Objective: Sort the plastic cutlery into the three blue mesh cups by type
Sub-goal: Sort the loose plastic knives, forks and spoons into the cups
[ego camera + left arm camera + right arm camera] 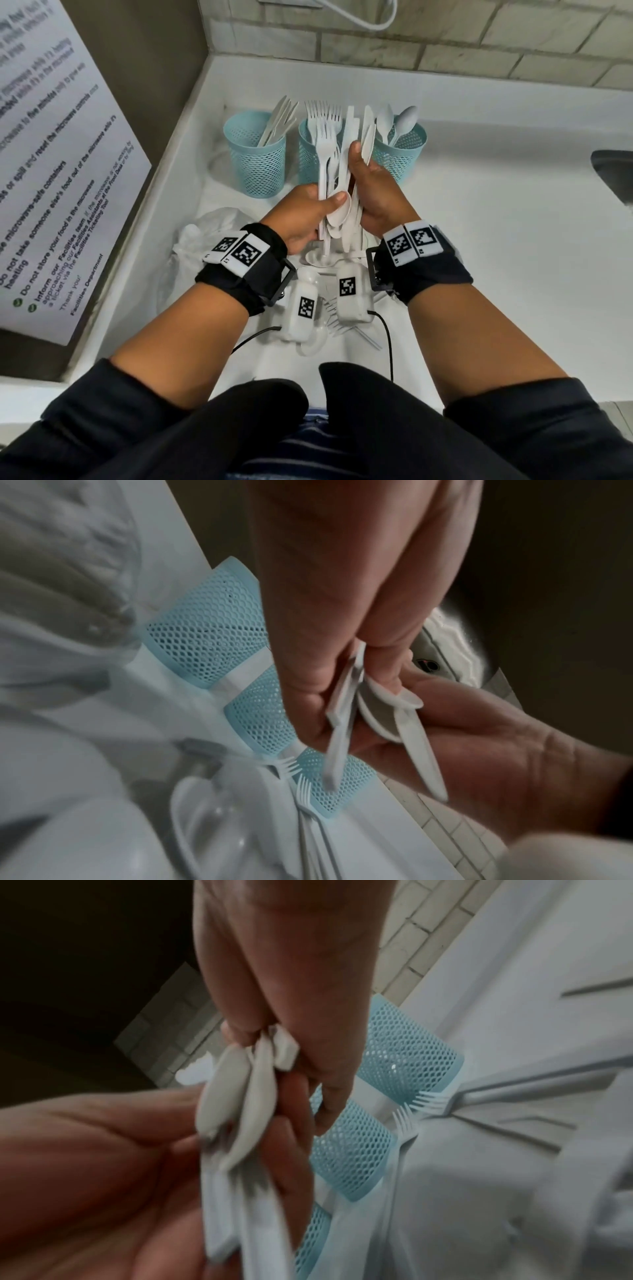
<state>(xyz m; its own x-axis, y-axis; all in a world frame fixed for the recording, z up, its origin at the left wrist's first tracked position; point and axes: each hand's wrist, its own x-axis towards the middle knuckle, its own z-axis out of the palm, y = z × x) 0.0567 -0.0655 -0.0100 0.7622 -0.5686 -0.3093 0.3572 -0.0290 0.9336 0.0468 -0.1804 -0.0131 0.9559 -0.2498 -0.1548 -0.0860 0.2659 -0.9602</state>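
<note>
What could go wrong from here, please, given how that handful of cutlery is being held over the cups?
The bundle of mixed cutlery is held in both the left hand and the right hand; a loosened grip could spill pieces. Forks and spoons point opposite ways in it, so picking one out may drag others. It hovers near the middle cup, which could tip.

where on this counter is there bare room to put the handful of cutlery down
The widest bare patch of counter lies right of the right hand, between the right cup and the dark sink. It is crowded left of the left hand by the plastic bag, and under the wrists by loose cutlery.
</note>
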